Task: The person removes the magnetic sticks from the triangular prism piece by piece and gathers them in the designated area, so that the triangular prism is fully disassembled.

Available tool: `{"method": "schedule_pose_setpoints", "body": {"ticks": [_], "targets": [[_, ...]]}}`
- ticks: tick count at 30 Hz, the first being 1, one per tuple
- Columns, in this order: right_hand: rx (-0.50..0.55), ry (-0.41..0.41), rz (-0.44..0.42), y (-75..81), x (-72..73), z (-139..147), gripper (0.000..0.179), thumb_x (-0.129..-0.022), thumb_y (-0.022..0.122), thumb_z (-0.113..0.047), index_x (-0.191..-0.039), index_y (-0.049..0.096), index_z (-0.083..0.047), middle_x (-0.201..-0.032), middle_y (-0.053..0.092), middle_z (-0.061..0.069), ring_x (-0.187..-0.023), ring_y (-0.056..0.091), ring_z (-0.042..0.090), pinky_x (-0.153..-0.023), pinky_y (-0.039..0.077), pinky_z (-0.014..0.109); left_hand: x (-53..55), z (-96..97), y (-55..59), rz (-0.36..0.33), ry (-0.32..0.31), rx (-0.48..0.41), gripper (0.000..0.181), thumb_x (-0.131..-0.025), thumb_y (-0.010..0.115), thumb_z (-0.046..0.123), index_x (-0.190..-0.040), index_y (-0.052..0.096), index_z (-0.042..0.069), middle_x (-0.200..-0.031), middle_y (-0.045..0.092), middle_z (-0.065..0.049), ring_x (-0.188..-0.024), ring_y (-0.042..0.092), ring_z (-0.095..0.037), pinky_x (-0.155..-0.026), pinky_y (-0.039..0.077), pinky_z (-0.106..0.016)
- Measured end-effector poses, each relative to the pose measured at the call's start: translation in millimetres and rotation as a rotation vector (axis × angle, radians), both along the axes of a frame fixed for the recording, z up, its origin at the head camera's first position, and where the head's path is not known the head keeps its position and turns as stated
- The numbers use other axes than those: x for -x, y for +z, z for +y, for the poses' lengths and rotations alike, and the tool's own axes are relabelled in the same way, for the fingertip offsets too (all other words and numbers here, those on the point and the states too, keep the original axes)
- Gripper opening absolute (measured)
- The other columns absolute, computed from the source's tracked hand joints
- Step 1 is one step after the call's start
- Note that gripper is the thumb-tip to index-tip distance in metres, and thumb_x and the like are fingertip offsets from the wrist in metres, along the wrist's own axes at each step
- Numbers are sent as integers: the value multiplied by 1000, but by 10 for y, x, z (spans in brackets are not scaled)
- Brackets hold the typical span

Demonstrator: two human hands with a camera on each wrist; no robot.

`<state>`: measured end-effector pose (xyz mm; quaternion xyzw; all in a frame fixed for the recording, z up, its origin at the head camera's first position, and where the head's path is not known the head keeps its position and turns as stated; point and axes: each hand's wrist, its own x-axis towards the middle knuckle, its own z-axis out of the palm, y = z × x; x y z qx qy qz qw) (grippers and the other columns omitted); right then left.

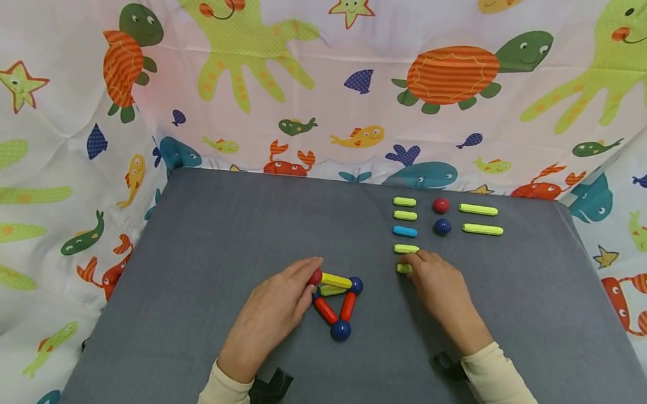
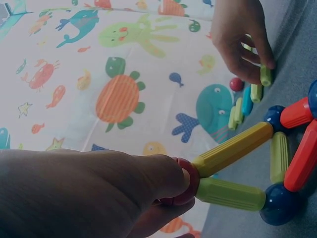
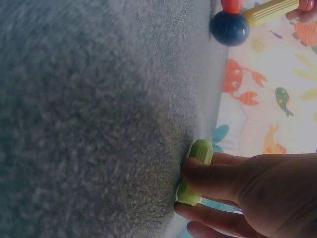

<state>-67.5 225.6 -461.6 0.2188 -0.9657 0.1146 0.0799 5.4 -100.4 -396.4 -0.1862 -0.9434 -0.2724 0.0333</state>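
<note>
My left hand (image 1: 271, 315) pinches a red ball (image 2: 187, 184) at one corner of a stick-and-ball building-toy frame. From that ball run a yellow rod (image 2: 233, 148) and a green rod (image 2: 232, 194), each ending at a blue ball. Two red rods (image 1: 347, 306) meet at the near blue ball (image 1: 340, 330), and another green rod (image 2: 280, 158) links the other two blue balls. Over to the right, my right hand (image 1: 442, 287) pinches a short green rod (image 3: 201, 151) between thumb and fingers, low at the grey tabletop; the fingers partly cover it.
Beyond the right hand, short green rods (image 1: 405, 215) and one blue rod (image 1: 405, 232) lie in a column. Beside them are a loose red ball (image 1: 440, 205), a blue ball (image 1: 442, 227) and two longer green rods (image 1: 482, 229). A sea-animal-print cloth (image 1: 323, 62) hangs around the grey table (image 1: 231, 220).
</note>
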Motion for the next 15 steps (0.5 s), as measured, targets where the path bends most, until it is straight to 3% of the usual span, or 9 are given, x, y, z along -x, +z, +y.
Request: {"method": "schedule_pose_setpoints", "body": {"ticks": [15], "targets": [[37,4,-28,-1,65,18,29,-88,85,-2,-114,77,-10,-110,76,9,-98,71,33,-78,59,53,11,-5,-7,-29,-1,5,50,-102,73,13,-150,61,13,-148,63,-3,-119,71,-22,-95,59,-43]]}}
